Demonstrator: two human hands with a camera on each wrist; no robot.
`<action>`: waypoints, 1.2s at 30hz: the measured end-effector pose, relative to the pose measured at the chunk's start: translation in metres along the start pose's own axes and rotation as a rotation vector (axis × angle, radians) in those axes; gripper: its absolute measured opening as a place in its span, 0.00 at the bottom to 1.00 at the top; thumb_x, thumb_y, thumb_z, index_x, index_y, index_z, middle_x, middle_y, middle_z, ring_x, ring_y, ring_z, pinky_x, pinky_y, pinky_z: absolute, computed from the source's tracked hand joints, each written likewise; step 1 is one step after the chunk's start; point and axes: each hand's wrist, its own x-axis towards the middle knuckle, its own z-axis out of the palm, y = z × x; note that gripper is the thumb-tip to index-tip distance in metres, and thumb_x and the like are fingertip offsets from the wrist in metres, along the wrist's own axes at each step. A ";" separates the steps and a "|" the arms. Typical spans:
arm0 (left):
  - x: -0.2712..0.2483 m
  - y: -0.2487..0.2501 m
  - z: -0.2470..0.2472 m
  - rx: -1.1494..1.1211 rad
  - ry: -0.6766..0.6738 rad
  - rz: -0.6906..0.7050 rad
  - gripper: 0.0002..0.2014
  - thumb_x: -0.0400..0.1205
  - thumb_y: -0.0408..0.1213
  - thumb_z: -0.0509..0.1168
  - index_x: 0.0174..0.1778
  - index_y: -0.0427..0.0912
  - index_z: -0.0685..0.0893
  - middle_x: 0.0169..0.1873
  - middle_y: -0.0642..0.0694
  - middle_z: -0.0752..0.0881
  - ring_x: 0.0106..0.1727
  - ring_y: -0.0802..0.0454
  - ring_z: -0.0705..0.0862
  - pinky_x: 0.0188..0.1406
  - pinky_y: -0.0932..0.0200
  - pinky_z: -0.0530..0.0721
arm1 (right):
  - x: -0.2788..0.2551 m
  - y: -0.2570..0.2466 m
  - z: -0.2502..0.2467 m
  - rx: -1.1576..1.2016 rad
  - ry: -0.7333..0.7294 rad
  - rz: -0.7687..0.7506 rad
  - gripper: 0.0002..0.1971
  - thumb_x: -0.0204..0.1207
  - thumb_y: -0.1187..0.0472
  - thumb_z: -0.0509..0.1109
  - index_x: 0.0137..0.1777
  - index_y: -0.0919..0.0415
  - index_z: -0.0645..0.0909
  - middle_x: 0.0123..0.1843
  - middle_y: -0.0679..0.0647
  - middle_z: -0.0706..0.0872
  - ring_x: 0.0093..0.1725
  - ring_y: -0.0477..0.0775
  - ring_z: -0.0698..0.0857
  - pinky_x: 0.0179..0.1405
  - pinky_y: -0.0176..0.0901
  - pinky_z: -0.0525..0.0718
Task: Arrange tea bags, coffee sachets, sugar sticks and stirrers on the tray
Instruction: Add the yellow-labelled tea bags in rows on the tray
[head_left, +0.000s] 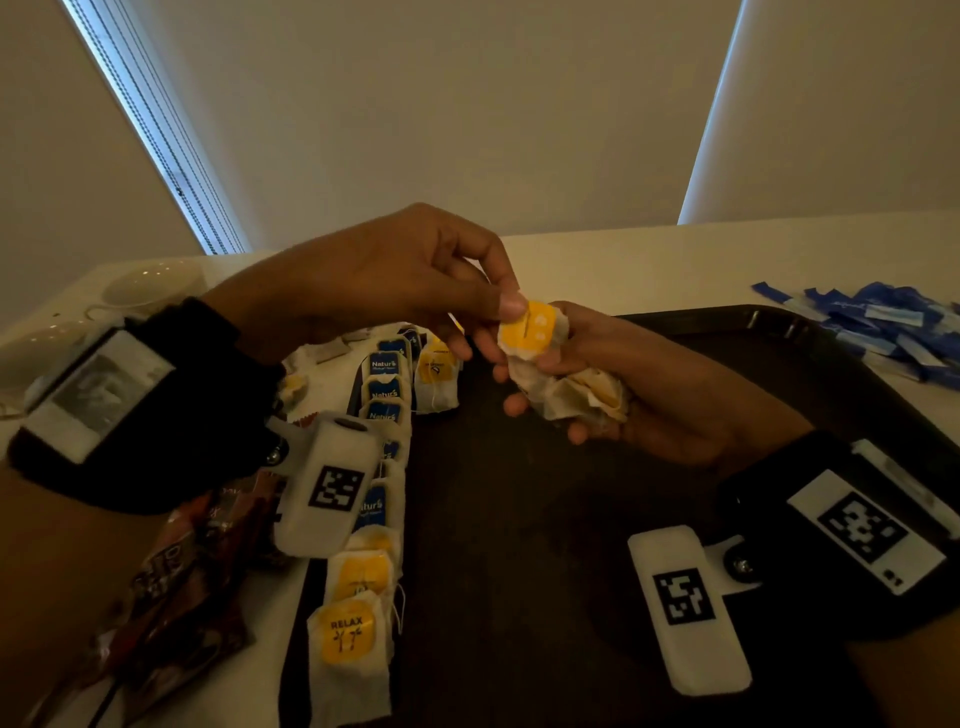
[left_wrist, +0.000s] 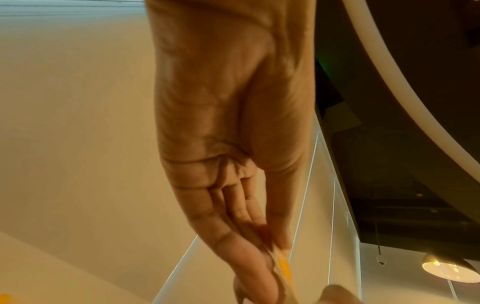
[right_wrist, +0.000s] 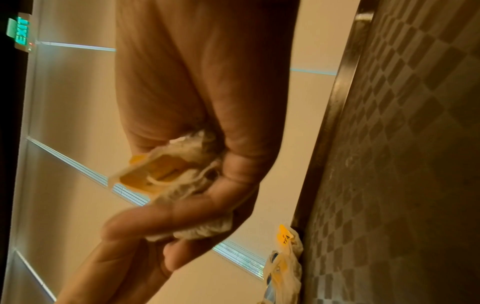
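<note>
Above the dark tray (head_left: 519, 519), my right hand (head_left: 613, 384) cups a bunch of white tea bags with yellow labels (head_left: 576, 395), also seen as the tea bag bunch (right_wrist: 171, 174) in the right wrist view. My left hand (head_left: 467, 306) pinches the top yellow-labelled tea bag (head_left: 532, 330) of that bunch between thumb and fingers; in the left wrist view the pinched tea bag (left_wrist: 284, 269) shows edge-on. A row of tea bags (head_left: 363, 597) with yellow and blue labels lies along the tray's left edge.
Brown coffee sachets (head_left: 182, 582) lie on the white table left of the tray. Blue sugar sticks (head_left: 883, 332) are piled at the back right. White cups (head_left: 150, 286) stand at the back left. A wall rises behind the table.
</note>
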 end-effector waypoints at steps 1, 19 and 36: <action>0.000 0.001 -0.002 -0.019 0.004 -0.014 0.08 0.73 0.38 0.68 0.44 0.39 0.84 0.38 0.39 0.91 0.39 0.49 0.90 0.36 0.63 0.88 | 0.000 0.000 0.000 0.003 -0.003 -0.001 0.23 0.67 0.62 0.66 0.65 0.58 0.74 0.46 0.53 0.88 0.41 0.49 0.89 0.20 0.33 0.79; 0.000 -0.024 -0.025 0.451 -0.133 -0.105 0.02 0.76 0.38 0.71 0.43 0.47 0.86 0.32 0.55 0.89 0.32 0.63 0.86 0.32 0.69 0.83 | 0.011 0.008 -0.020 0.053 0.446 0.108 0.12 0.76 0.58 0.68 0.57 0.60 0.82 0.39 0.54 0.85 0.27 0.43 0.82 0.16 0.31 0.74; 0.016 -0.048 -0.028 0.434 -0.431 -0.187 0.11 0.71 0.44 0.70 0.45 0.44 0.88 0.37 0.39 0.88 0.33 0.57 0.82 0.31 0.67 0.79 | 0.013 0.009 -0.021 0.033 0.450 0.113 0.10 0.76 0.58 0.69 0.55 0.59 0.83 0.40 0.54 0.86 0.28 0.43 0.82 0.16 0.31 0.74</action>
